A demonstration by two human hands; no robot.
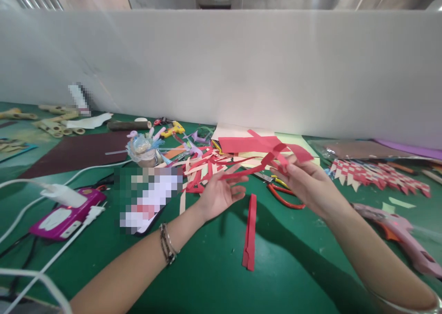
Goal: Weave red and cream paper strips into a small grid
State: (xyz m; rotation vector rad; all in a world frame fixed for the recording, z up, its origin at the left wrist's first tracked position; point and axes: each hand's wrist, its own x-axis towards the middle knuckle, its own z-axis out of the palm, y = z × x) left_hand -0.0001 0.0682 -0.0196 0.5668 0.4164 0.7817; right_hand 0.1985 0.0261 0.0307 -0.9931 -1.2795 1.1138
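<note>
My right hand (305, 183) pinches red paper strips (267, 159) between thumb and fingers, above the green table. The strips bend and cross one another. One length runs left to my left hand (223, 196), where its end lies between thumb and index finger; the other fingers are loosely curled, palm up. Below the hands, a flat folded red strip (251, 233) rests on the table. Close to my right hand lie scissors with red-orange handles (285, 199), partly hidden. Behind my left hand is a pile of red and cream strips (203, 169).
A phone (150, 203) and a purple power strip (69, 215) with white cables lie left. A pink glue gun (400, 235) and red-and-cream woven paper (380, 178) are right. Farther back are a yellow glue gun (174, 129), a red sheet (241, 144) and a white partition (221, 70).
</note>
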